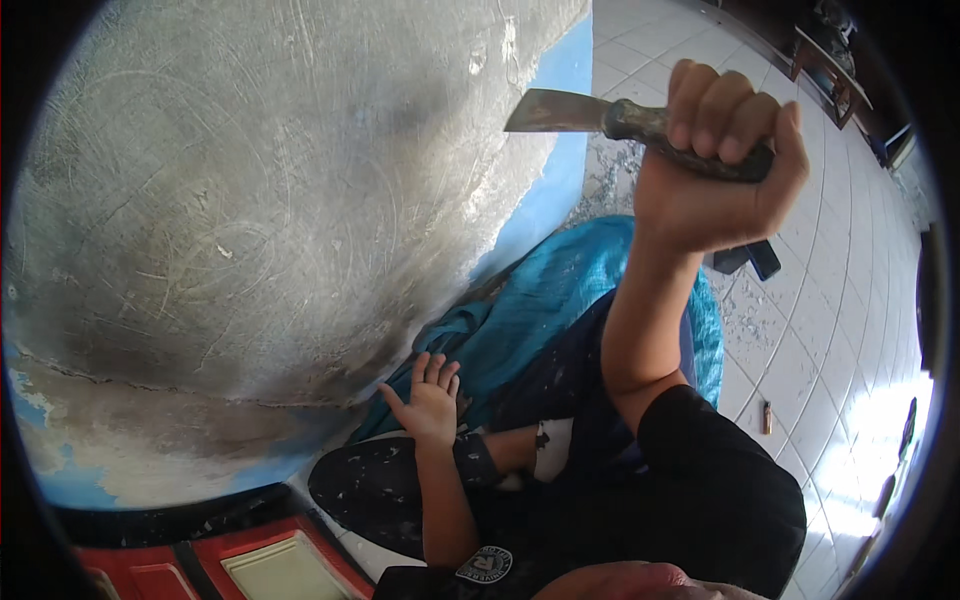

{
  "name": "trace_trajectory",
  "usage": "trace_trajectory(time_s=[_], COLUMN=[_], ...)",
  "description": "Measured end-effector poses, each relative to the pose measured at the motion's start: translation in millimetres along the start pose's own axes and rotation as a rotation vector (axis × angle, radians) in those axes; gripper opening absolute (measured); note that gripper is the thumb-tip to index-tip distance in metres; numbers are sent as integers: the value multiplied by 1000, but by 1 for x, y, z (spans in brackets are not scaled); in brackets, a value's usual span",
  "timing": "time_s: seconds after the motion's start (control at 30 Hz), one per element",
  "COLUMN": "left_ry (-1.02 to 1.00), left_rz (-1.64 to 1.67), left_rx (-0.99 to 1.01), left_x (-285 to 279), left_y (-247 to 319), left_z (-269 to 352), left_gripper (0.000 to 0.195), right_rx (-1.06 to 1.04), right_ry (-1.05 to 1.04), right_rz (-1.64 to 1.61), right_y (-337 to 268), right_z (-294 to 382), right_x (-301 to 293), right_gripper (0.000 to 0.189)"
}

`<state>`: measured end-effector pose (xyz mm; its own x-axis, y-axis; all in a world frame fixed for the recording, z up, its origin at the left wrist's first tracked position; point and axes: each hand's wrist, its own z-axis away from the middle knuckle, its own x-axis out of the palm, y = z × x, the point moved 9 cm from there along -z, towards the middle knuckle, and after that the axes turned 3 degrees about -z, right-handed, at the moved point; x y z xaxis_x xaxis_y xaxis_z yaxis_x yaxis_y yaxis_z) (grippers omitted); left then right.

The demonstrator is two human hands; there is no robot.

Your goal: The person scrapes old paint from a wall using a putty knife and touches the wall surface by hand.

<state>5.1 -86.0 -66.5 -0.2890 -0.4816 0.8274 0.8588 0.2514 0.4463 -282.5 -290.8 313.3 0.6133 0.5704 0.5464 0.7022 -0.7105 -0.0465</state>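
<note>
Raised at the upper right, my right hand [712, 150] grips the dark, worn handle of a scraper [559, 112]. Its flat metal blade points left, in front of the wall in the picture; I cannot tell whether it touches. My left hand [431, 405] is spread low near the wall's foot, fingers apart and holding nothing. The wall [247, 202] is mostly bare grey plaster with scratches and a crack low down. Light blue paint [551, 150] remains along its right side and in ragged patches at lower left.
A blue tarpaulin sheet [555, 262] lies along the wall under my legs. Paint flakes [750, 311] litter the tiled floor [832, 262], near a dark object [763, 259] and a small lighter-like item [766, 418]. A red panelled door [247, 555] stands lower left; a wooden table [832, 67] is upper right.
</note>
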Motion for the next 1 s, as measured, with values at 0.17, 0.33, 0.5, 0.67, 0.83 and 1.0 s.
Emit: trace_trajectory(time_s=[0.17,0.33,0.5,0.67,0.83,1.0], left_ry=[-311,-815,-816,-707,-661,-672], left_rz=[61,-104,-496,-437,-456,-496], left_rx=[-320,-956,-1121,-1233,-1166,-1141], left_x=[23,65,62,44,41,40], left_y=[-50,-138,-164,-174,-171,-169], left_z=[7,74,84,80,73,73], left_gripper=[93,90,81,74,68,66], right_rx=[-70,89,42,-27,44,89], right_ry=[7,166,-38,-92,-24,-12], right_rz=[95,85,59,188,101,21], right_y=[39,67,27,61,69,36], right_z=[18,33,18,32,35,25], right_x=[-27,-61,-39,-45,-54,-39], right_gripper=[44,41,35,46,46,36])
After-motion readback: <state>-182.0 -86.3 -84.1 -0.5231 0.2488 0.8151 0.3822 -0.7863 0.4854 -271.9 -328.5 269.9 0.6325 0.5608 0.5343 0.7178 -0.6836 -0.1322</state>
